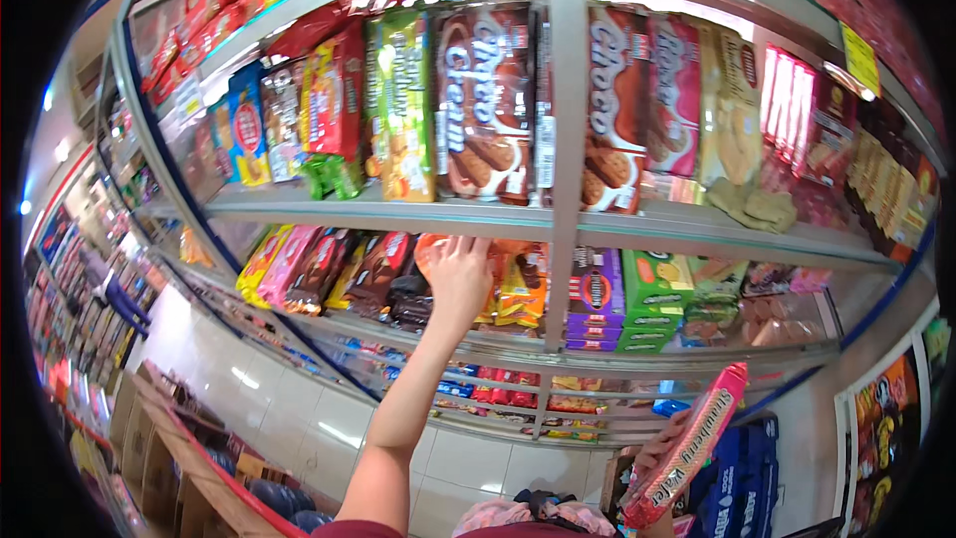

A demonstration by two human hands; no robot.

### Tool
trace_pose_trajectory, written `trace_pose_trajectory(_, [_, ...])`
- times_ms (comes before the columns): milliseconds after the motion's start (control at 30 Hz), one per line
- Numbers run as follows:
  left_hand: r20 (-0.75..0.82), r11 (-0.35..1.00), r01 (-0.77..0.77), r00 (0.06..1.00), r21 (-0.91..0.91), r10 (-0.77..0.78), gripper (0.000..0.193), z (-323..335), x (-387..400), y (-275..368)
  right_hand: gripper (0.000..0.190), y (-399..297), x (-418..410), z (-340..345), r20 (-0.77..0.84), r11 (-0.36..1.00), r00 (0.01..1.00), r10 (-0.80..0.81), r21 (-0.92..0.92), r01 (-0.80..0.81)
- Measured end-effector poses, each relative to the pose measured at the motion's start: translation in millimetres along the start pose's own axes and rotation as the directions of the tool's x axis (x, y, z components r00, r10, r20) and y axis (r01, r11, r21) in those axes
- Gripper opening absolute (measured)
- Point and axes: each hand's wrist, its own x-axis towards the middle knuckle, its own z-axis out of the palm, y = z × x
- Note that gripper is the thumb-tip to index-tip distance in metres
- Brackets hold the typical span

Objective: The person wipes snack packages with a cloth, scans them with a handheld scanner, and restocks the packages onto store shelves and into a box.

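Note:
My left hand [457,269] reaches palm-down into the lower shelf, its fingers over an orange packet [427,252] just under the shelf above. Orange wrapping shows on both sides of the fingers; their undersides are hidden. Beside that hand, yellow-orange snack packets [521,291] stand to the right, and dark brown packets [381,269] to the left. Low at the right, my right hand [656,452] holds a long pink strawberry wafer pack [691,444] at a slant, away from the shelves.
Upright biscuit packs, among them a brown chocolate cream pack [489,104], fill the upper shelf [388,214]. A metal post [567,164] divides the rack. Purple boxes [595,291] and green boxes [656,291] sit right of it. Cartons [160,448] stand lower left; a person [116,288] is farther off.

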Motion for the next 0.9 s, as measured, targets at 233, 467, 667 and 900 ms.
trace_pose_trajectory(233, [0.128,0.911,-0.203,0.956,-0.358,0.264,0.027,-79,-13,92,0.055,-23,-34,-31,-0.138,0.961,0.981,-0.138,-0.260,0.099])
trace_pose_trajectory(467, [-0.058,0.632,-0.466,0.830,-0.620,0.555,0.041,-62,97,222,0.059,-31,-44,-46,-0.279,0.926,0.940,-0.194,-0.369,0.081])
trace_pose_trajectory(667, [0.404,0.715,-0.261,0.678,-0.649,0.614,0.042,12,158,283,0.057,-49,-38,-17,-0.236,0.853,0.939,-0.251,-0.512,0.100])
trace_pose_trajectory(900, [0.176,0.418,-0.003,0.904,-0.909,0.390,0.021,31,182,263,0.054,-57,-76,2,-0.220,0.750,0.922,-0.319,-0.653,0.104])
